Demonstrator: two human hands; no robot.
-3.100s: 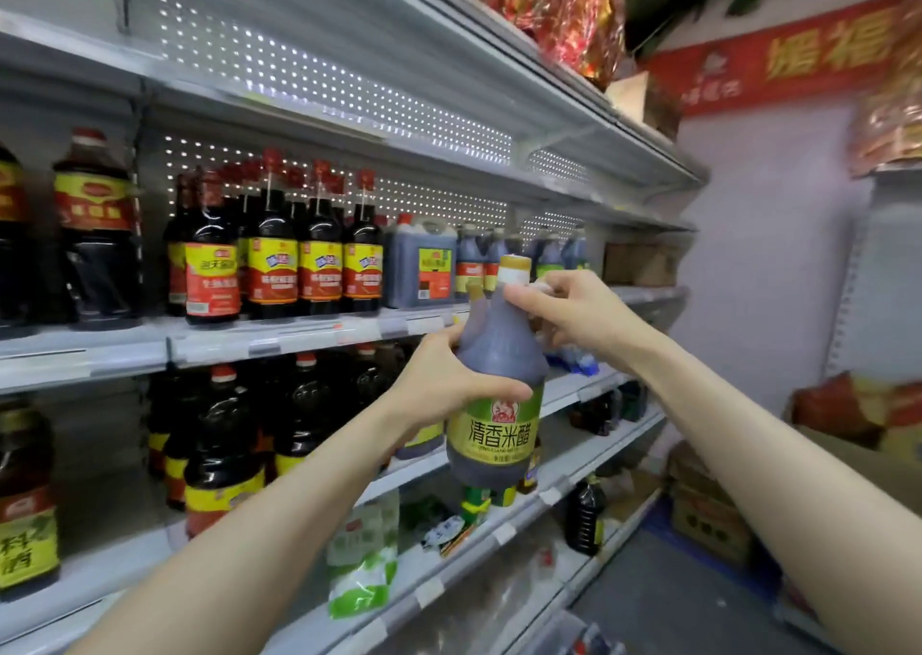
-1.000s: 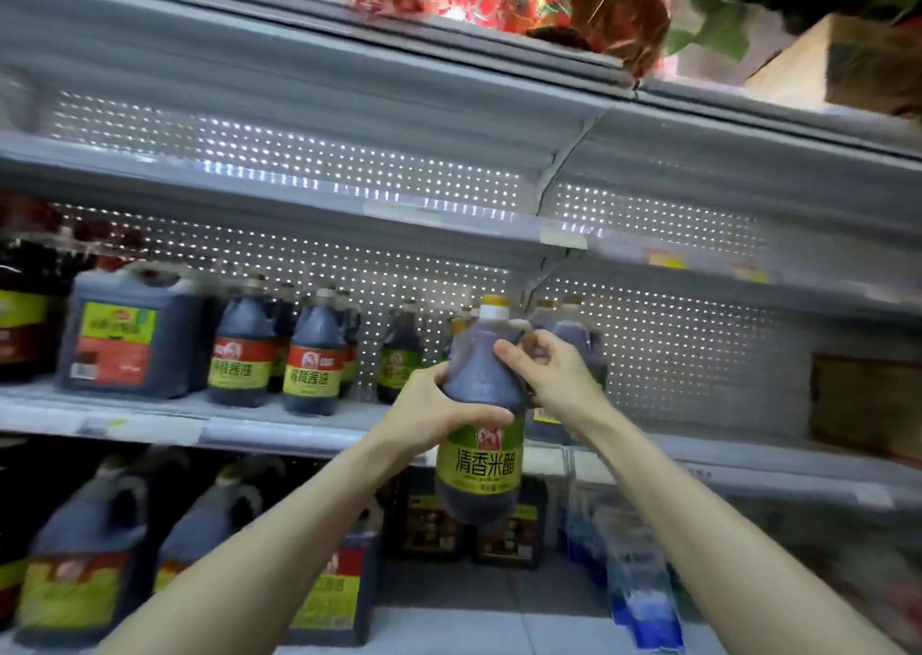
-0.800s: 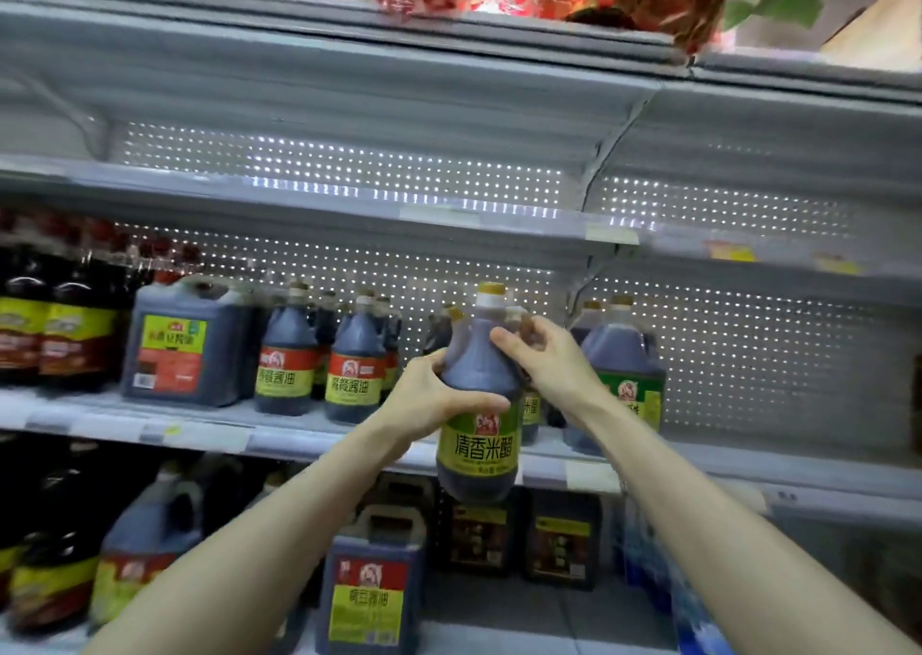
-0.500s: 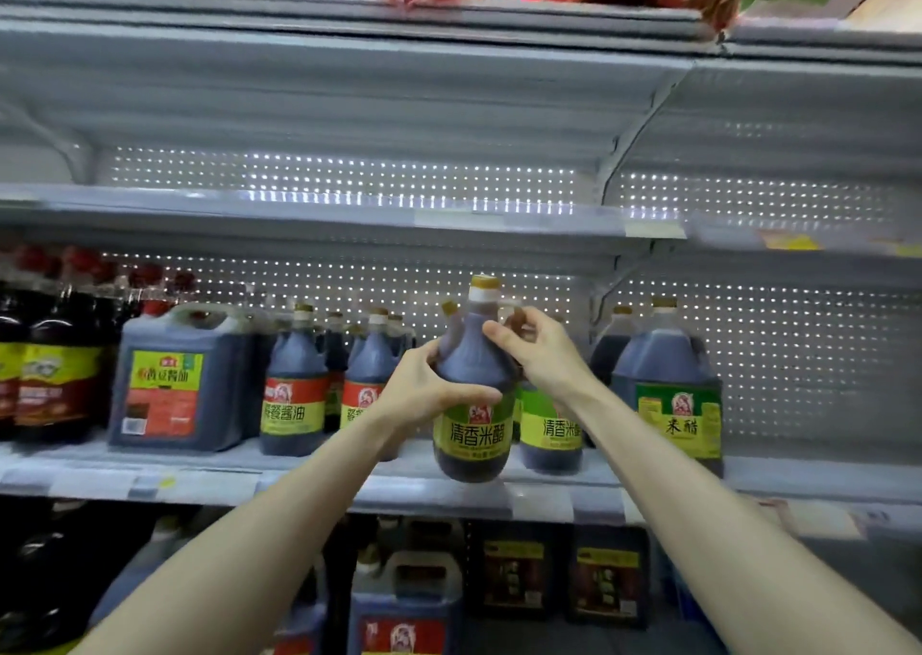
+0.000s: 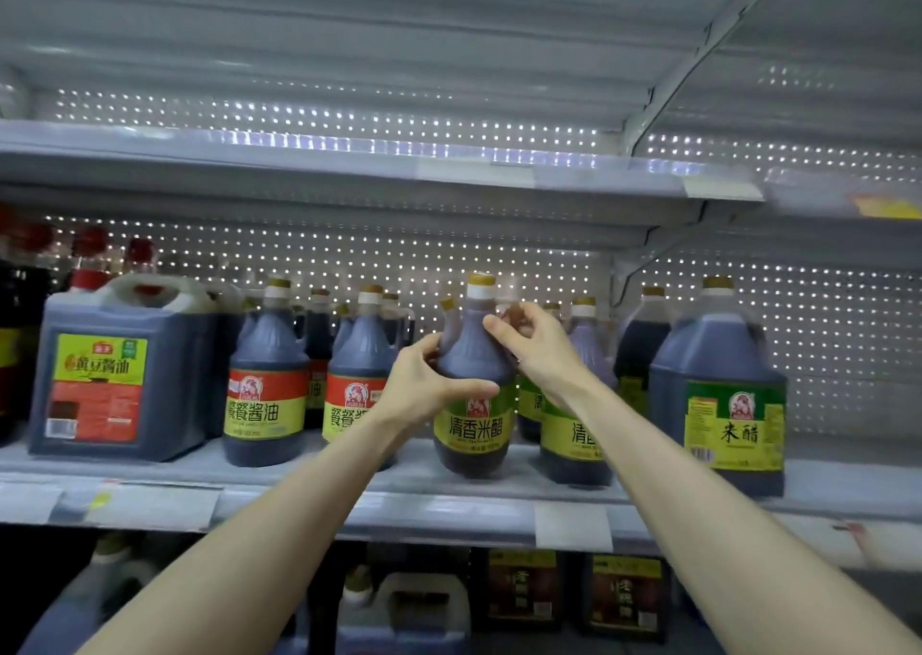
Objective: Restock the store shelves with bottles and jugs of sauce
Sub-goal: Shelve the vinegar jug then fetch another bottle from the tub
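**One bottle at the shelf, not yet let go**

You have the bottle point(image 5: 471, 370) up at the shelf point(image 5: 149, 475), left of the green jug point(image 5: 718, 395), with one matching bottle point(image 5: 574, 435) standing between the two. Its base is level with the board near the front edge. Whether it already rests there or hangs just above cannot be told from this view. It stands upright with its label facing you.

Both your hands are clamped on it. Your left hand point(image 5: 419, 390) wraps the shoulder, with the thumb laid across the front just above the label. Your right hand point(image 5: 539, 350) is curled at the neck, thumb on the front and fingers behind. They probably hook the handle, but that part is hidden.

So this placement looks close to finished. What seems left is to settle the bottle down, nudge it back in line with its neighbour, and release.

Further left of the green jug the row is stocked: two red-label bottles point(image 5: 267, 380) with more behind them, then a large square jug point(image 5: 119, 370). Below the green jug, the lower shelf holds more jugs point(image 5: 424, 604) in shadow.

How much stock remains to be put out is not visible. No crate or cart shows here, so you cannot judge the whole job from this view, only this one bottle.
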